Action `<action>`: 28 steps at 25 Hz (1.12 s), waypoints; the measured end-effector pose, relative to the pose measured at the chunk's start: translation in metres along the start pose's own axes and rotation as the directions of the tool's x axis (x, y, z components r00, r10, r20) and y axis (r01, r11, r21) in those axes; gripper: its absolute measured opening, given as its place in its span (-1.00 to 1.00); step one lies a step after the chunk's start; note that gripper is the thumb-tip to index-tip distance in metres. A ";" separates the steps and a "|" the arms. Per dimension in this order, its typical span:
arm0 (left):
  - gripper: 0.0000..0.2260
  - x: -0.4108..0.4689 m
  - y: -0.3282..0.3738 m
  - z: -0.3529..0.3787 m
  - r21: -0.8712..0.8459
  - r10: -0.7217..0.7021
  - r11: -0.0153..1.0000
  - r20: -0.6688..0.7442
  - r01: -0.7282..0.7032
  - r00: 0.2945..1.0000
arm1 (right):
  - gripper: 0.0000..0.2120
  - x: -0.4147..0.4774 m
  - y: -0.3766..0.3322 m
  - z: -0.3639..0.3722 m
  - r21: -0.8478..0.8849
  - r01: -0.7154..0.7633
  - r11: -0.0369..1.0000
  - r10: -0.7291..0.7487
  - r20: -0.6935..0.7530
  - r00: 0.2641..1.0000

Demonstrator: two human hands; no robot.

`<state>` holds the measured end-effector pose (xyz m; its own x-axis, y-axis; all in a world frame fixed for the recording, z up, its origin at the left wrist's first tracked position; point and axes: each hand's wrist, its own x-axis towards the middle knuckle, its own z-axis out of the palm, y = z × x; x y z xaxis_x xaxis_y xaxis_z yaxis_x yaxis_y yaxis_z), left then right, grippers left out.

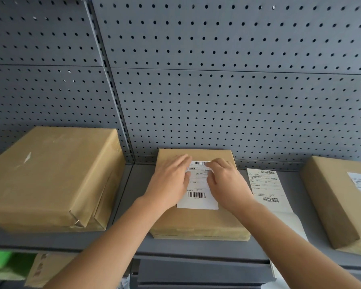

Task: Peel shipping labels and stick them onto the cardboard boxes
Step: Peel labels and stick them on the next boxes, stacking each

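Your left hand (171, 181): fingers flat on barcoded white label (198, 198) | right hand (226, 183): fingers bent, hold unclear | matte cardboard box (196, 221), lower centre

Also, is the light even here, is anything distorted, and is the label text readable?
Head view: light is soft and even, no glare, only faint shadows beside the left hand and right hand; the wide lens bows the pegboard seams; on the shipping label the barcodes are clear, the small print is too blurred to read.
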<state>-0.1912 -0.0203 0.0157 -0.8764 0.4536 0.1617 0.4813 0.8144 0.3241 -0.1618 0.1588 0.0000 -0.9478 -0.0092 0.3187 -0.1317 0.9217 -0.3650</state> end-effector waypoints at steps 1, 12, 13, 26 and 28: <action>-0.52 0.003 -0.001 0.002 0.030 0.033 0.999 0.048 -0.035 0.998 | -0.68 0.002 0.000 0.003 -0.025 0.066 0.997 -0.066 0.032 0.997; -0.47 0.006 -0.014 0.012 0.153 0.040 0.985 0.240 -0.078 0.970 | -0.36 0.001 0.013 0.013 -0.221 0.125 0.967 -0.057 0.292 0.955; -0.47 0.005 -0.015 0.011 0.158 0.032 0.985 0.245 -0.072 0.969 | -0.40 0.000 0.015 0.011 -0.222 0.114 0.968 -0.044 0.297 0.954; -0.48 -0.040 -0.003 0.006 0.121 0.076 0.987 0.225 -0.105 0.972 | -0.45 -0.040 -0.020 -0.005 -0.072 0.173 0.982 -0.145 0.296 0.944; -0.48 -0.047 0.000 0.007 0.131 0.084 0.984 0.239 -0.118 0.967 | -0.44 -0.047 -0.025 -0.001 -0.064 0.182 0.981 -0.154 0.313 0.937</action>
<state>-0.1494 -0.0386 0.0013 -0.8038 0.5936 -0.0392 0.5790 0.7957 0.1778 -0.1136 0.1371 -0.0047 -0.9590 -0.2717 0.0807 -0.2833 0.9276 -0.2436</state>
